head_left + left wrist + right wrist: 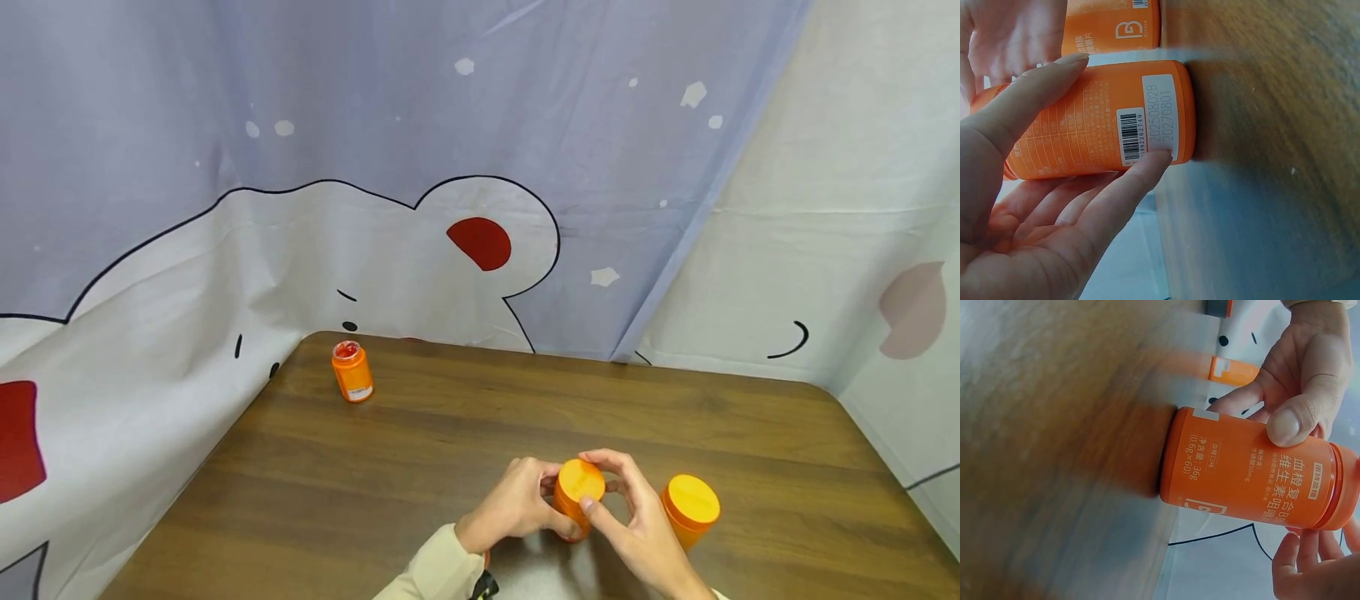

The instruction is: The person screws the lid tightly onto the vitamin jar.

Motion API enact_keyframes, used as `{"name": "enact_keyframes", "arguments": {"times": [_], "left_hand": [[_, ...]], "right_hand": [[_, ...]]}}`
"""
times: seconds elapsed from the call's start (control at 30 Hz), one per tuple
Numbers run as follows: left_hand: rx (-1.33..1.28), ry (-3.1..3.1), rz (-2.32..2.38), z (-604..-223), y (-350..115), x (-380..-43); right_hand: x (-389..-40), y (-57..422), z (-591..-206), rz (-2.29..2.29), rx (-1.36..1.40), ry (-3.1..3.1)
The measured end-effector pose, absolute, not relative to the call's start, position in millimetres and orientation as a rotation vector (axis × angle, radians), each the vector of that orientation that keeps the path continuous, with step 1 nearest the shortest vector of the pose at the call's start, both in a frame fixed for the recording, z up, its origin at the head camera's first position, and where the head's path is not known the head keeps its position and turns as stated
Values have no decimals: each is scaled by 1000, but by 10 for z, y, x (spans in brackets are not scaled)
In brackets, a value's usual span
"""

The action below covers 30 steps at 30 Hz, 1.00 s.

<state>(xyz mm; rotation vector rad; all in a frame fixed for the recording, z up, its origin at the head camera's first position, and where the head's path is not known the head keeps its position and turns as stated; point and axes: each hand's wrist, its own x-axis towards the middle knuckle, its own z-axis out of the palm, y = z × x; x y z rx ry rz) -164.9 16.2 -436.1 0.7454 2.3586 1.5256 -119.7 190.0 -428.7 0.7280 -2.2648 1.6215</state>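
Note:
Near the front of the table, an orange plastic bottle (564,503) stands between both hands. Its yellow-orange lid (583,477) is on. My left hand (513,502) grips the body, its thumb on one side and fingers on the other; a printed label (1161,119) shows in the left wrist view. Thumb and fingers of my right hand (636,529) hold the lid's rim from the right. White lettering covers the bottle (1241,469) in the right wrist view. A second lidded orange bottle (691,508) stands just right of the right hand, partly hidden by it.
At the table's far left corner stands an open orange bottle (352,372) with no lid and something red at its mouth. The brown wooden table (450,417) is bordered by a printed curtain (375,250) at the back and sides. A black item (485,586) shows by the left sleeve.

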Motion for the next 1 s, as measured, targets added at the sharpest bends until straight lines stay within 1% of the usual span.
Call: {"name": "enact_keyframes", "arguments": {"times": [0.23,0.5,0.83,1.0], "left_hand": [[738,2341,1536,-4377,164,-1651],[753,2362,1531,-4362,157,-1657],[789,2375,1533,-4350,147,-1659],[795,2371,1521,-4359,147,-1662]], "right_hand": [[-1186,1872,-4299,1560,566,-2316],[-1193,1846,-4283,1453,489,-2350],[-1200,1845,-4281,1425,474,-2375],[-1180,1881,-4250,1401,597,-2409]]}}
